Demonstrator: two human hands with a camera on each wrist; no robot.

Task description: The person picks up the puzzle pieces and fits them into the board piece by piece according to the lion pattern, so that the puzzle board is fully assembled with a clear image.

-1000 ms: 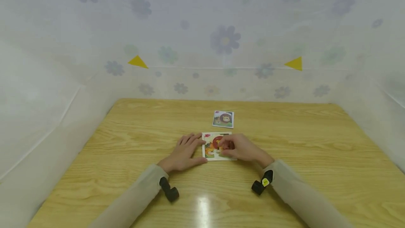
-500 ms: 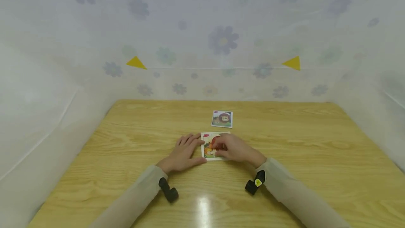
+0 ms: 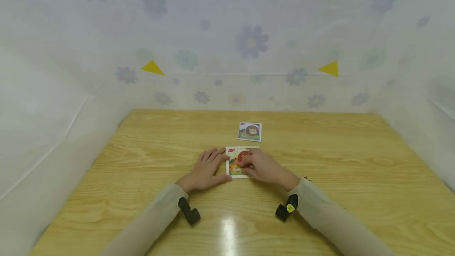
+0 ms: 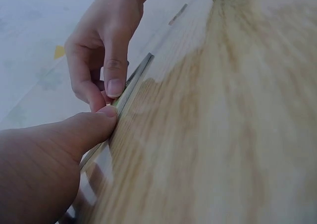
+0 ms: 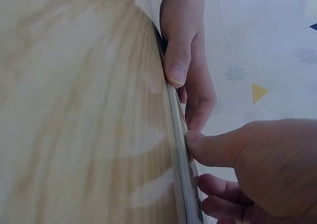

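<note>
The puzzle board (image 3: 237,164) with the lion picture lies flat on the counter (image 3: 142,169), between your two hands near the middle. From the head view your left hand (image 3: 206,170) lies flat beside the board's left edge, fingers straight, its grip holding nothing. Your right hand (image 3: 261,165) covers the board's right half with fingers curled down onto the picture; whether that grip pinches a piece cannot be told from there.

The wrist views add the edge-on detail: in the left wrist view your left thumb (image 4: 94,125) presses against the thin board's rim (image 4: 130,87), and your right hand's fingertips (image 4: 114,87) touch its top. In the right wrist view your right thumb (image 5: 208,147) rests on the board's edge (image 5: 181,159).

Only the head view shows a small lion card (image 3: 249,131) farther back on the counter, apart from the board.
</note>
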